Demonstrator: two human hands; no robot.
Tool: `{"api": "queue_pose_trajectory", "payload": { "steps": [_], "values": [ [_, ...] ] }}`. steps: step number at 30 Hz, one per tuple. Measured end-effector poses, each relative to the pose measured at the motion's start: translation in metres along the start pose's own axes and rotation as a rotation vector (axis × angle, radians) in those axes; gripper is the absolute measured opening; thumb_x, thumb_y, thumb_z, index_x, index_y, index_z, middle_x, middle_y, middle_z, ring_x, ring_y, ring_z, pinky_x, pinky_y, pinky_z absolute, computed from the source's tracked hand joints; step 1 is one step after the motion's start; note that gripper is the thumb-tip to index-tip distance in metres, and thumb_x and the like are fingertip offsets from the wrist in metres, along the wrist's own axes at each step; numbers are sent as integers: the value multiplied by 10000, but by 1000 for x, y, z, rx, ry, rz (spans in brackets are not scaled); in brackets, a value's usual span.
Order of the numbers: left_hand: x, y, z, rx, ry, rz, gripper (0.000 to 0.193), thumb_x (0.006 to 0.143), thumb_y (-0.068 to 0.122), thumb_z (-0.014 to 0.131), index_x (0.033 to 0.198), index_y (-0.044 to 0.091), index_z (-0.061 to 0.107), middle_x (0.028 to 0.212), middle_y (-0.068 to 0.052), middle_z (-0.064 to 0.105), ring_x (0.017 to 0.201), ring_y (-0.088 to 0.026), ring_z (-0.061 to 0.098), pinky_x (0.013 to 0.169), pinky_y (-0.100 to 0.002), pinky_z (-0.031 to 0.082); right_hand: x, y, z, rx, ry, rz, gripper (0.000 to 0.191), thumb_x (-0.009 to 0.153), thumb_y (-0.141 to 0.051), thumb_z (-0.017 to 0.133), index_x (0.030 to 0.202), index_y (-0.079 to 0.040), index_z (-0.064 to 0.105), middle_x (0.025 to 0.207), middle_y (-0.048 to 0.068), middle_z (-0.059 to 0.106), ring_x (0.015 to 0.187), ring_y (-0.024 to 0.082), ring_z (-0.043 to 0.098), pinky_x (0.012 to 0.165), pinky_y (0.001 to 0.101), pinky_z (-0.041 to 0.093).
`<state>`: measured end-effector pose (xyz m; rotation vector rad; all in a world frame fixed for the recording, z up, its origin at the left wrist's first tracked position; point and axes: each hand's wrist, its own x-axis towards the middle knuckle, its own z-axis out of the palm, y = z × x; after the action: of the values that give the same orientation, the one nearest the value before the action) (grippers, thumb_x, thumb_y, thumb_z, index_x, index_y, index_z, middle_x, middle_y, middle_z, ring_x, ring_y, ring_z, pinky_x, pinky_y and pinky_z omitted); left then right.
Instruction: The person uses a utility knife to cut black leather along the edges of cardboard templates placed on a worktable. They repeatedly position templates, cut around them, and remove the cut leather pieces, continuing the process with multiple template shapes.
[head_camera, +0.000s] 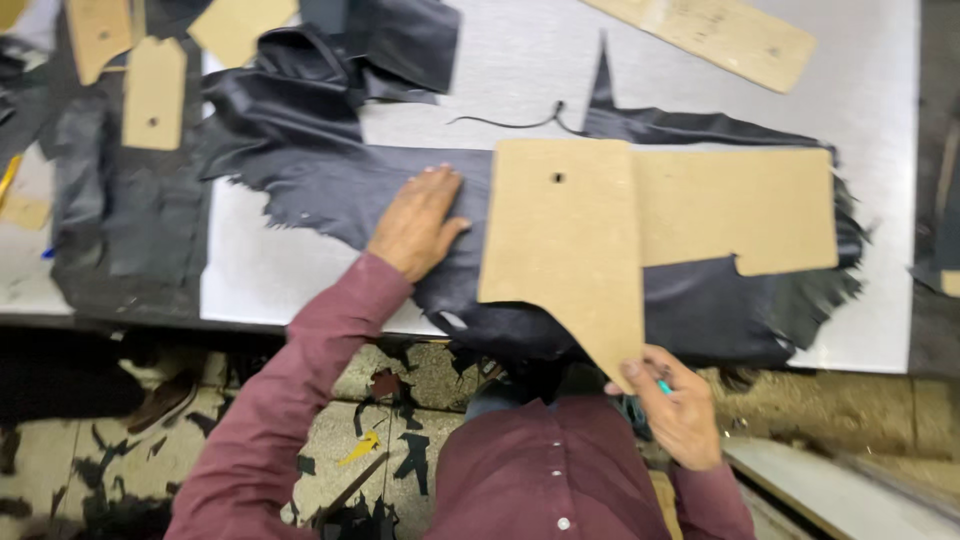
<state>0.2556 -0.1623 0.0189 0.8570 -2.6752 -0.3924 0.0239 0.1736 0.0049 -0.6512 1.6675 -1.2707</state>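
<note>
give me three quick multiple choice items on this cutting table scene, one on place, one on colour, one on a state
1. Where does the left hand rest?
A. flat on the dark leather
B. on the floor
C. on a far template

2. What colour is the large template?
A. white
B. tan
C. red

3. How is the large template placed?
A. standing on edge
B. rolled up
C. lying on the leather, its lower tip held by the right hand

Answers: 1 A, the palm lies spread on the hide. 2 B, it is cardboard tan. 3 C, the fingers pinch its point past the table edge.
</note>
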Motion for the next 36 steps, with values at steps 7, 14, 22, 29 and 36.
{"api": "queue_pose_trajectory", "payload": {
  "steps": [7, 14, 22, 29, 36],
  "values": [
    [-72, 22, -7, 64, 83, -86, 627, 984, 367, 644, 1452, -26, 502, 1537, -227, 475, 1446, -411, 396, 1211, -524, 284, 5, 4, 3, 10, 12, -16, 325, 998, -189, 642, 1196, 69, 661, 934, 99, 768, 736, 27, 708, 639, 181, 536],
    [-92, 46, 1, -174, 245, -139, 503, 987, 225, 687, 1395, -30, 541, 1441, -246, 571, 1382, -417, 524, 1194, -497, 384, 7, -17, 20, 30, 72, 17, 334, 984, -198, 641, 1209, 46, 675, 826, 149, 767, 460, 16, 365, 406, 204, 280],
    [-16, 140, 62, -260, 198, 21, 566, 898, 273, 755, 1351, -3, 557, 1460, -247, 519, 1392, -422, 498, 1201, -509, 377, -28, -43, -57, 26, 282, -412, 267, 1183, -110, 566, 1135, 152, 593, 966, 303, 678, 501, 102, 455, 440, 256, 367],
    [65, 244, 117, -7, 112, 103, 904, 791, 706, 640, 1486, 149, 479, 1570, -166, 404, 1472, -411, 354, 1229, -597, 248, -37, -40, -157, 205, 619, -490, 111, 1199, -111, 521, 1144, -16, 512, 947, 224, 648, 477, 94, 395, 434, 224, 308],
    [25, 202, 106, 58, 58, 66, 969, 832, 815, 543, 1563, 188, 433, 1628, -156, 367, 1522, -405, 291, 1247, -658, 163, -2, 24, -266, 174, 628, -224, 342, 1247, -343, 391, 1086, -57, 485, 825, 19, 530, 437, 60, 212, 442, 224, 184]
  ]
}}
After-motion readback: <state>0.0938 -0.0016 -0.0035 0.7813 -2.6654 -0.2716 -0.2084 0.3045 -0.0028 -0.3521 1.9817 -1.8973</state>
